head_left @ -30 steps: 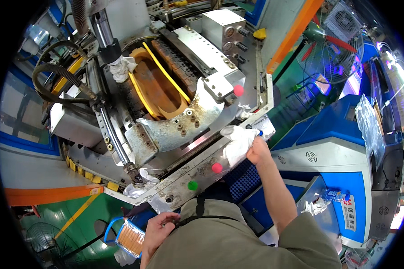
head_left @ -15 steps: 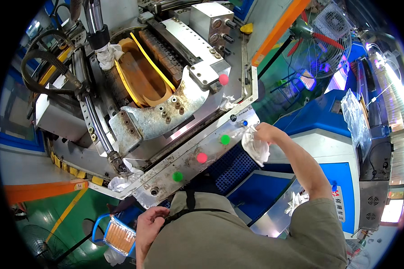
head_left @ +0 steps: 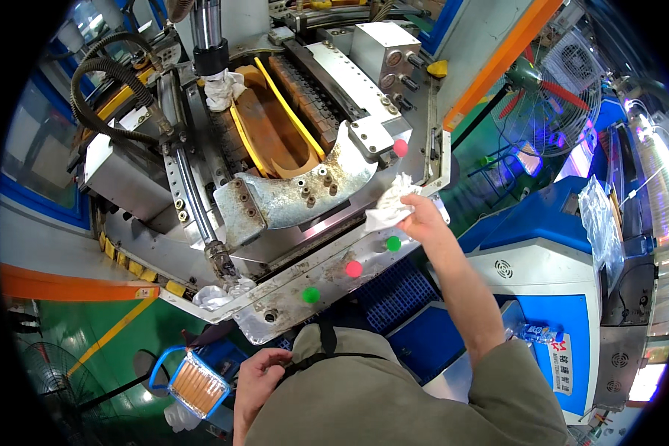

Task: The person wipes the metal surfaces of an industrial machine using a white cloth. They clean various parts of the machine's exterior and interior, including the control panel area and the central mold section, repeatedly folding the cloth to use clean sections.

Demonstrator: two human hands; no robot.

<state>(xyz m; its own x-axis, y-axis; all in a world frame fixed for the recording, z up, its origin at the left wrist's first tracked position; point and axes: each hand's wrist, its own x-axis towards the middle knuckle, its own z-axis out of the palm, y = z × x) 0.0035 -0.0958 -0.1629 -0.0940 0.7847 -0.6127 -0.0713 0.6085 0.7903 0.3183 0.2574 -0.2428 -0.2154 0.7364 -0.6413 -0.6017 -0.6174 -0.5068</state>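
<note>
At six o'clock on the view, closest in, is the wearer's olive shirt [head_left: 394, 401], with a black strap [head_left: 328, 340] at its upper edge; the left hand [head_left: 259, 380] lies beside it toward seven o'clock, its fingers bent and close together, though I cannot tell whether they grip anything. Just outside that hand, also toward seven o'clock, stands a blue-framed stool [head_left: 199, 383] with a brown slatted top. Across from the body runs a stained metal panel [head_left: 333, 281] carrying a green button [head_left: 311, 295] near six o'clock, a pink button [head_left: 354, 269] near five and a second green button [head_left: 393, 244] near four, with blue perforated plastic [head_left: 398, 293] beneath. The right hand [head_left: 422, 219] reaches in to three o'clock, fingers and thumb clamped on a crumpled white cloth [head_left: 391, 204]; the cloth is between two and three o'clock, by the panel's far end, and whether it touches the metal I cannot tell. At eight o'clock more white rags [head_left: 223, 293] lie at the machine's corner. Farther off, toward eleven, a curved rusty plate [head_left: 305, 199] fronts a brown mould [head_left: 275, 130] edged by yellow strips [head_left: 290, 111], and another rag [head_left: 224, 91] hangs at a cylinder's end. Farthest out, a caged fan [head_left: 550, 89] with red blades stands at two o'clock
</note>
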